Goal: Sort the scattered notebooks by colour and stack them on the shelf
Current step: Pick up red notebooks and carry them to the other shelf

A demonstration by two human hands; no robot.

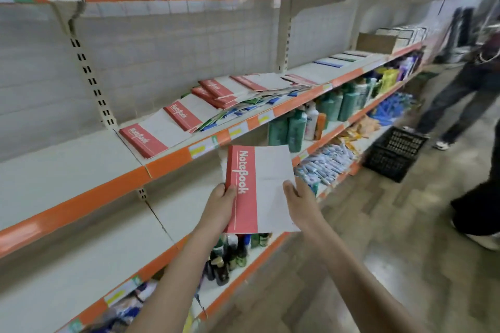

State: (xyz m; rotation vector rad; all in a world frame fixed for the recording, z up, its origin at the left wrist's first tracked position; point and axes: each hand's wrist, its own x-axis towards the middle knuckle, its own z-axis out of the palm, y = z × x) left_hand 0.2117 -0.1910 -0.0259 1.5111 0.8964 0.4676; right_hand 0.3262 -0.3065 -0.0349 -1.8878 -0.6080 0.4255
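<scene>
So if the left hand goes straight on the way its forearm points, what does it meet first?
Probably the orange front edge of the notebook shelf, just above the left hand holding the red notebook; depth is unclear, so it may pass under.

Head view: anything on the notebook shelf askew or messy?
Yes. The heap of notebooks mid-shelf is jumbled: red covers lie tilted over blue and green ones, colours unsorted. Both hands, left hand and right hand, hold a red notebook.
</scene>
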